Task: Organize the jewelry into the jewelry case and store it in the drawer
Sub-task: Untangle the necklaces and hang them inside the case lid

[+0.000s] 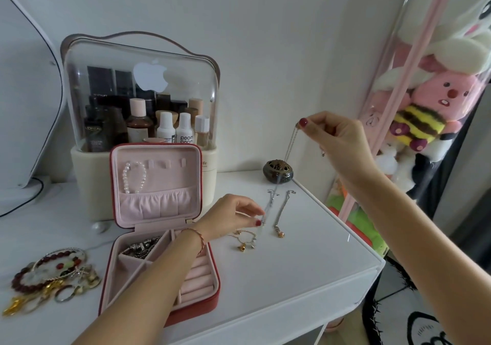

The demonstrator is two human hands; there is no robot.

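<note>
From the head view we see the right hand (330, 134) raised at about two o'clock, its grip pinching the top of a thin silver necklace (288, 150) between thumb and fingertips, so the chain hangs down toward the white worktop (292, 265). The left hand (233, 215), near centre, closes its grip in a pinch on the lower end of that same chain, just above the surface. The open red jewelry case (159, 233) sits at about seven o'clock from the left hand, a pearl bracelet (134, 177) hanging in its lid. A second necklace (283, 213) lies just at three o'clock of the left hand, a gold bracelet (244, 239) at six o'clock. More loose jewelry (50, 278) is heaped at nine o'clock of the case, on the worktop.
</note>
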